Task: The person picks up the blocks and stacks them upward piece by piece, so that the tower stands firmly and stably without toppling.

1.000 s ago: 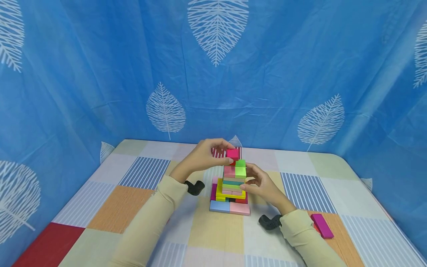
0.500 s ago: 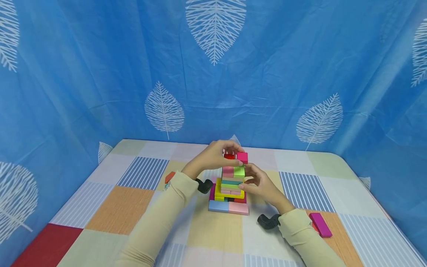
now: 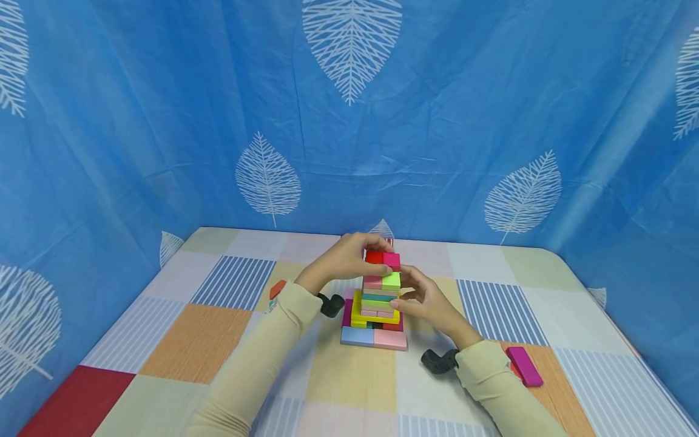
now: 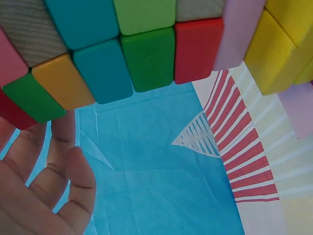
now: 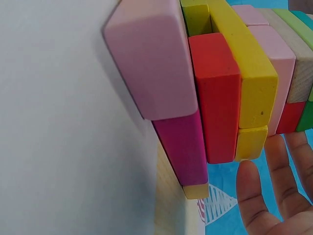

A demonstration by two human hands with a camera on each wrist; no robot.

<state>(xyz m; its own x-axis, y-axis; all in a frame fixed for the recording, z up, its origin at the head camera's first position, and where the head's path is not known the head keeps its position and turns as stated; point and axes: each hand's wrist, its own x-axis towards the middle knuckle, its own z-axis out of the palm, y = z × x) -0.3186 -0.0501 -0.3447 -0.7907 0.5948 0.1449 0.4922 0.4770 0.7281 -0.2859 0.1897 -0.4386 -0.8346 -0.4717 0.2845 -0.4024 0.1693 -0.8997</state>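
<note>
A tower of colored wooden blocks (image 3: 380,297) stands on the table, with a blue block (image 3: 357,335) and a pink block (image 3: 390,340) at its front foot. At the top, my left hand (image 3: 347,258) pinches a hot-pink block (image 3: 391,261), which sits beside a red block (image 3: 374,257). Its thumb is at the front and its fingers reach behind. My right hand (image 3: 431,300) holds the tower's right side at mid-height, thumb in front, other fingers partly hidden behind. In the right wrist view, fingertips (image 5: 250,183) lie close against the yellow and pink layers.
A magenta block (image 3: 525,366) lies by the right sleeve, partly covering a red piece. An orange-red piece (image 3: 276,289) lies beside the left forearm. Black wrist devices (image 3: 439,362) are on both wrists. A blue leaf-print curtain (image 3: 349,152) hangs behind the checked tablecloth (image 3: 349,382).
My left hand has moved right and slightly down with the hot-pink block, which now sits level beside the red block on top. My right hand has stayed at the tower's side.
</note>
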